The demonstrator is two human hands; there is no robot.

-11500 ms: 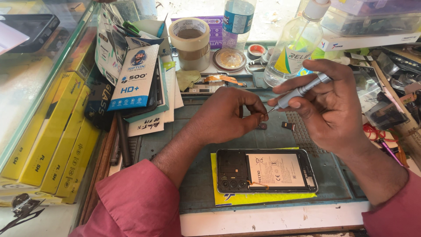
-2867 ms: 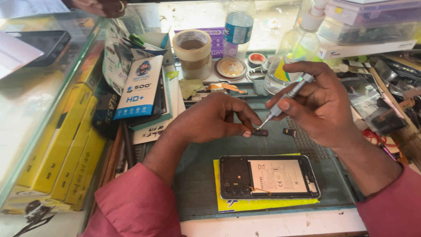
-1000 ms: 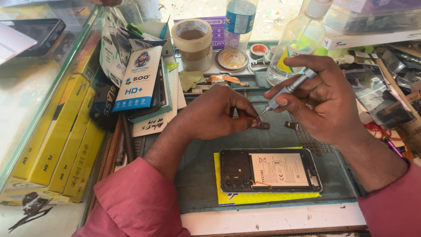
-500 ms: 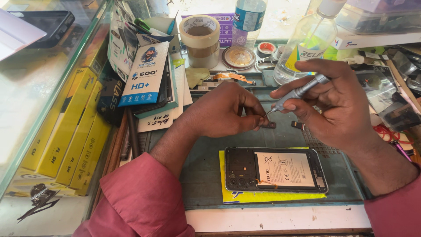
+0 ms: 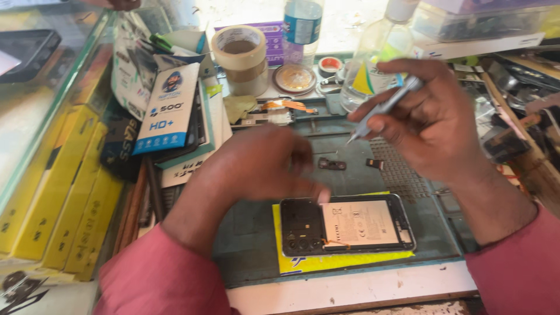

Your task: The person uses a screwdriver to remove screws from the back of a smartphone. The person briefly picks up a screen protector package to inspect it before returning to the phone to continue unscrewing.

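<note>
Phone (image 5: 347, 227): back cover off, lying flat on a yellow sheet (image 5: 344, 262) on the green work mat (image 5: 251, 262), battery and camera block showing.
Left hand (image 5: 262, 166): blurred, moving – 0.5 s ago it was up by the small parts on the mat, now its fingertips are touching the phone's top edge near the camera end. Cannot tell whether it is carrying anything; fingers are curled, nothing visible between them.
Right hand (image 5: 434, 116): gripping a slim grey screwdriver (image 5: 382, 109), tip pointing down-left. It is now lifted off the mat, where it was working low by the parts 1 s ago.
Meaning: looks like the work is shifting from the loose parts back to the phone body – my read only.
Loose parts: a small dark bracket (image 5: 331, 164) and a smaller dark piece (image 5: 375, 164) are sitting on the mat just above the phone, free of both hands.
Tool vs phone: driver tip is hanging well above and behind the phone, not touching it.
Around: tape roll (image 5: 240, 58), clear bottle (image 5: 373, 58), yellow boxes (image 5: 58, 192) stacked at left.
</note>
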